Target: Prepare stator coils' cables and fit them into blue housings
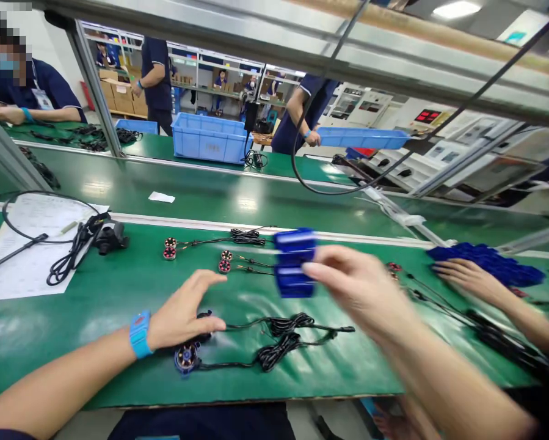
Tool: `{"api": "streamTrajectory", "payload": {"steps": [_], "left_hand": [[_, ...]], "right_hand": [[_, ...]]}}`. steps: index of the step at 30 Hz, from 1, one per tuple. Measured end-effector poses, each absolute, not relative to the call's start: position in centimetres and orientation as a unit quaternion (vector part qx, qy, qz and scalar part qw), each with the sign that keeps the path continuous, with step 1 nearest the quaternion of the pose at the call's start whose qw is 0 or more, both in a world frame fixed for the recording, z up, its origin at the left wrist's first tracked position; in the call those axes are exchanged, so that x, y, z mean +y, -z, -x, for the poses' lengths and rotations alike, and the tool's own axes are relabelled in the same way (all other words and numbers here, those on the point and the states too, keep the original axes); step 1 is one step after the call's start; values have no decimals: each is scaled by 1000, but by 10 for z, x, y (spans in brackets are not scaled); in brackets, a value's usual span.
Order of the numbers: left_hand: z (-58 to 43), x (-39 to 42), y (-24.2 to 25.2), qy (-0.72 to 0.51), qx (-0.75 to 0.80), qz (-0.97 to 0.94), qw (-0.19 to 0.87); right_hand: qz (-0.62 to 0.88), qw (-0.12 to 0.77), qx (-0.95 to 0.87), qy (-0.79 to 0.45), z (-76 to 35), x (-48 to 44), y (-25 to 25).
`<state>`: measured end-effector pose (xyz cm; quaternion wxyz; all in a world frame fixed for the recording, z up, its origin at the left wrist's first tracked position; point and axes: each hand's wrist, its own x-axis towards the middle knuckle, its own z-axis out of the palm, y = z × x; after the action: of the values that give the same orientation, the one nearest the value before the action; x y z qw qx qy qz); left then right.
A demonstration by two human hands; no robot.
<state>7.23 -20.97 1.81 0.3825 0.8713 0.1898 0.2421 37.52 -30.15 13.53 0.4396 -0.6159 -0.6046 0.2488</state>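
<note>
My left hand [182, 311], with a blue band at its wrist, hovers with thumb and fingers apart over two small round motors. The nearer motor [187, 357] shows copper windings in a blue ring; my hand partly hides the other. Black coiled cables [278, 351] run right from them. Blurred by motion, my right hand [347, 278] pinches a dark blue plastic piece [295, 263] that looks like two joined or stacked blocks. Behind lie pairs of bare motors, one red-ringed motor [224, 266] among them, with thin leads and a bundled black cable [247, 236].
At right, a co-worker's hand [471, 281] rests by a pile of blue plastic pieces [498, 263]. Printed papers [31, 269] with a black cabled device [111, 237] lie left. Metal framing and a hanging cable [329, 192] cross above. Beyond stands a blue crate [210, 140].
</note>
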Motion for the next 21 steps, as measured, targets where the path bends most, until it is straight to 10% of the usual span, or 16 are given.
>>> {"api": "streamTrajectory", "payload": {"steps": [6, 21], "left_hand": [[-59, -203, -12, -404, 256, -689, 544], [-52, -204, -12, -339, 298, -629, 633]], "right_hand": [[422, 591, -297, -620, -263, -233, -52], [370, 632, -261, -629, -248, -242, -10]]}}
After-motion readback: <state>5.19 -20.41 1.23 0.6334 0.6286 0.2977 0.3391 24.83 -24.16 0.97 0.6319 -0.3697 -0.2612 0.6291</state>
